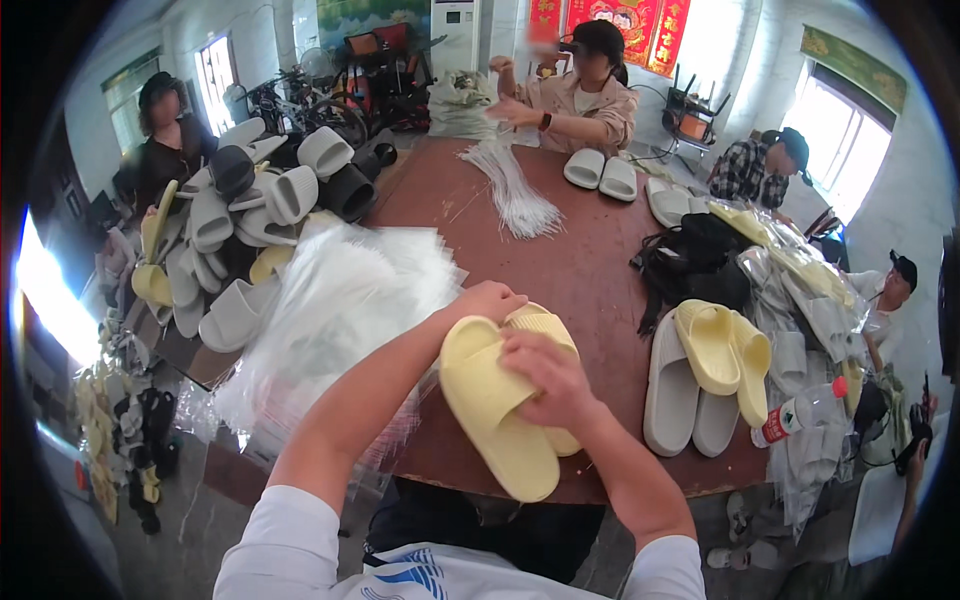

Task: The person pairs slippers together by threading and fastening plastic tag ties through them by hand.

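A pair of pale yellow slippers is in front of me at the table's near edge, toe ends away from me. The near-left slipper overlaps the other. My left hand is closed at the far toe end, its fingers partly hidden behind the slippers. Across the straps lies my right hand, fingers bent and gripping the pair from the right. Left of my left forearm spreads a heap of clear plastic bags.
A pile of grey, black and yellow slippers stands at the left. White ties lie at the far middle. To the right are grey slippers, yellow slippers, a black bag and a plastic bottle. Several people surround the table.
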Demonstrator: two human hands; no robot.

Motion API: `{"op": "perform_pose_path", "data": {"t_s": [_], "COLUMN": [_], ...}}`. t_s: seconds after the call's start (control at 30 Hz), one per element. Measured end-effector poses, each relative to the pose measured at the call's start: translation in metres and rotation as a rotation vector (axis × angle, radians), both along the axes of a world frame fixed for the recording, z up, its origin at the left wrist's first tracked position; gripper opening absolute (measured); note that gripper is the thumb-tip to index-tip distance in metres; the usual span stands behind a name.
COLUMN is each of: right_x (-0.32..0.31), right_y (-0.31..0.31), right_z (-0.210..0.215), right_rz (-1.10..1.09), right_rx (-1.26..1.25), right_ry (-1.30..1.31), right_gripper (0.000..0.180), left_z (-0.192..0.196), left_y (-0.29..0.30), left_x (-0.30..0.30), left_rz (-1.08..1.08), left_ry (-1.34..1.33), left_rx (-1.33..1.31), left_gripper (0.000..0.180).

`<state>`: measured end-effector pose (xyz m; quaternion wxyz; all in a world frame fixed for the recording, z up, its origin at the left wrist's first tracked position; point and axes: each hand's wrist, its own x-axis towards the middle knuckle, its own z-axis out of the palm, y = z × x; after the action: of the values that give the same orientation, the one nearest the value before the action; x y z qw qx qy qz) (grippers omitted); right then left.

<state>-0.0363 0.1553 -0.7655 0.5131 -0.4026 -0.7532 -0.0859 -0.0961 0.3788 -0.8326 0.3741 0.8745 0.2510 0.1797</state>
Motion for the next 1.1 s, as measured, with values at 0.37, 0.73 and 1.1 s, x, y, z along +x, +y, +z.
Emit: {"op": "perform_pose_path", "data": {"t_s": [0.37,0.73,1.1], "right_x": [-0.008,-0.014,-0.005], "right_y": [-0.004,0.002,0.006], "right_z": [-0.012,-0.008,-0.016], "right_rz": [-0.154,-0.437,-0.524], "right_rx": [-0.153,-0.179,-0.175], "right_ry": [-0.220,-0.257,-0.280], "right_gripper": [0.033,0.028,0.021], "left_z": [0.114,0.113,0.106], "left_y": [0.047,0.053,0.055], "left_x": [-0.075,-0.137,-0.174], "left_rz": [0.186,-0.023,-0.208], "left_ry": [-0.329,-0.438,-0.569], "left_rx": [-0.735,-1.016,-1.108], "left_gripper": [0.040,0.030,0.033]}}
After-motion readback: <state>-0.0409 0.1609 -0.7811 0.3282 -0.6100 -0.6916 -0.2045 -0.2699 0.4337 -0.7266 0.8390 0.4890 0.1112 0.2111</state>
